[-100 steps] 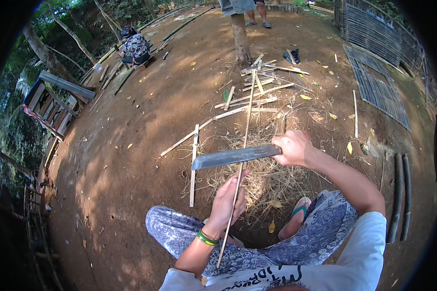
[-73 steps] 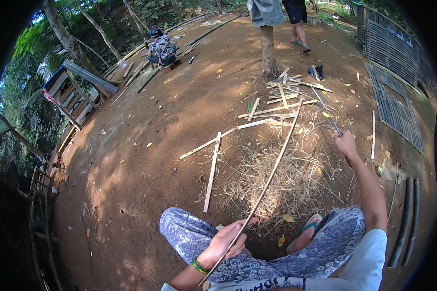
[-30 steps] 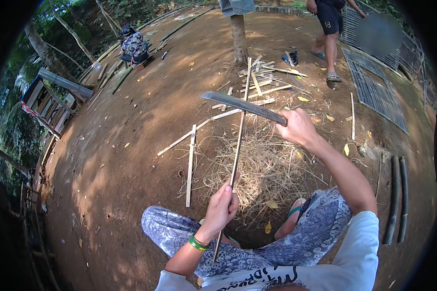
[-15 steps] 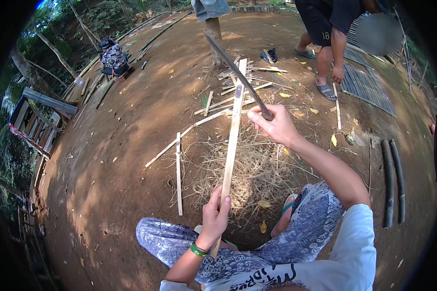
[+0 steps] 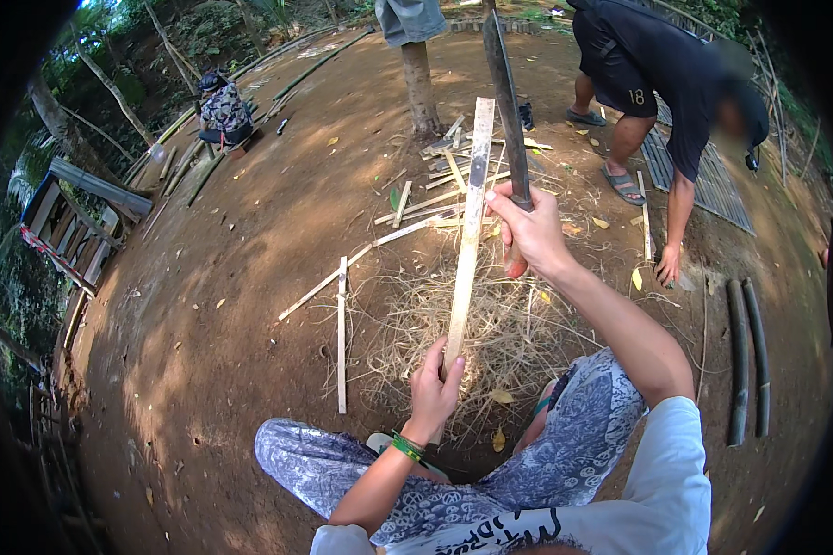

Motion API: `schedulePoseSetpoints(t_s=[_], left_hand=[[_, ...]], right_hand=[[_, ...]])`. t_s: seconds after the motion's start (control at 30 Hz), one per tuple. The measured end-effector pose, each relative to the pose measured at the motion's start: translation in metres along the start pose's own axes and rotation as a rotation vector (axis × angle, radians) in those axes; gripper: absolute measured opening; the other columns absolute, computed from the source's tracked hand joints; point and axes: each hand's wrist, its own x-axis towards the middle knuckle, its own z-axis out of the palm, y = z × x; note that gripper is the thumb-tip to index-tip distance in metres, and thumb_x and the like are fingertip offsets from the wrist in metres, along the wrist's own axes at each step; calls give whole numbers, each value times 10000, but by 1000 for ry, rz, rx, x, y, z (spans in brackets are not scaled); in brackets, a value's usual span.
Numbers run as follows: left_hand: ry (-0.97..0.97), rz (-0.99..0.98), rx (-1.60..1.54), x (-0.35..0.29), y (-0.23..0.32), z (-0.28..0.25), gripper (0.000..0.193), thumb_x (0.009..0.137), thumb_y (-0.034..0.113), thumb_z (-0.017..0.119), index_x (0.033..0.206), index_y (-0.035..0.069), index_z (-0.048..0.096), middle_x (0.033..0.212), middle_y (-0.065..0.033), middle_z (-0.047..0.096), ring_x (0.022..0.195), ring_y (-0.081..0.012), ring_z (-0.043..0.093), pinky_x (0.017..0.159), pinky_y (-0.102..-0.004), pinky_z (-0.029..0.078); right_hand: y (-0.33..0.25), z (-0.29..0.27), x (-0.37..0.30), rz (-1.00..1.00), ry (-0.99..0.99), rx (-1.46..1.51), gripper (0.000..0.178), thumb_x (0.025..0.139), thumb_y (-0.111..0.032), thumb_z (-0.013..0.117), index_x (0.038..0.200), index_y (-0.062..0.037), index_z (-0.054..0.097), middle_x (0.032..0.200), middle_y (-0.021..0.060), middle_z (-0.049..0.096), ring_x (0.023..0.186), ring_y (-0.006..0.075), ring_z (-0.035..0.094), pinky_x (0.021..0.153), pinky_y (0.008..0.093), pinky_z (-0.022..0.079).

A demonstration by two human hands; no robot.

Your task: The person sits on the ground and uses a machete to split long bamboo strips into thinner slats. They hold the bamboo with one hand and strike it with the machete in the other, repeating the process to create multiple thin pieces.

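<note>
My left hand [image 5: 433, 387] is closed around the lower part of a long, pale bamboo strip [image 5: 468, 250], which slants up and away from me with a dark patch near its far end. In my right hand [image 5: 533, 229] is the handle of a long, dark-bladed machete [image 5: 509, 111], its blade pointing up and away just right of the strip. The blade and strip look close together near my right thumb; I cannot tell if they touch. Below both lies a heap of thin bamboo shavings [image 5: 491, 319] on the ground between my legs.
Several cut strips [image 5: 426, 205] lie scattered ahead by a tree trunk [image 5: 420, 88]. A single strip [image 5: 342, 338] lies left of the shavings. Two dark poles [image 5: 739, 365] rest at right. One person [image 5: 680, 102] bends down at far right; another [image 5: 222, 113] squats far left.
The machete has swung from slanting left to nearly upright. My left hand and the strip have shifted right and slightly up. The person at right has bent lower, hand reaching the ground.
</note>
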Motion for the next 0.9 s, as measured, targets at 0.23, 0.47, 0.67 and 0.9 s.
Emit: schedulePoseSetpoints(t_s=[0.23, 0.47, 0.67, 0.9], left_hand=[[94, 118, -68, 74, 11, -45, 520, 935, 172, 660, 1399, 6, 494, 1112, -131, 647, 994, -212, 640, 896, -366, 535], [90, 352, -199, 153, 93, -107, 499, 958, 148, 655, 1415, 16, 508, 1212, -121, 649, 1025, -162, 648, 874, -320, 542], [35, 406, -197, 138, 102, -115, 374, 915, 106, 711, 1265, 4, 625, 1019, -70, 707, 915, -114, 659, 819, -258, 531], [146, 430, 34, 121, 114, -107, 327, 817, 112, 823, 1081, 1, 664, 865, -48, 700, 743, -90, 646, 670, -232, 520]], right_hand=[[11, 20, -16, 76, -163, 15, 172, 956, -201, 684, 960, -29, 670, 653, -15, 607, 470, 34, 505, 381, 224, 378], [18, 35, -30, 111, -331, -95, 138, 938, -152, 691, 954, -16, 670, 652, -29, 602, 506, 34, 511, 443, 228, 382], [29, 49, -33, 28, -301, -176, 136, 922, -129, 694, 948, 4, 692, 678, 3, 652, 548, 52, 532, 500, 253, 400], [39, 60, -40, -27, -275, -331, 166, 907, -141, 698, 947, 20, 694, 667, 44, 672, 582, 77, 559, 536, 275, 434]])
